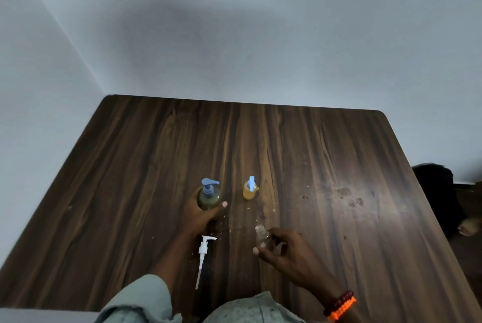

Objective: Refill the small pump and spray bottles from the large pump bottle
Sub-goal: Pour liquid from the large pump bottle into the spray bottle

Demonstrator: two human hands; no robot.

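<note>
Left hand [202, 214] grips large pump bottle [209, 196]; no label legible

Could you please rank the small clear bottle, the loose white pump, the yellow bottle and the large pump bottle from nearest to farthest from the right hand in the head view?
From the right hand:
1. Small clear bottle, held in its fingers.
2. Loose white pump, lying to its left on the table.
3. Yellow bottle, standing beyond it.
4. Large pump bottle, far-left, gripped by the left hand.
</note>
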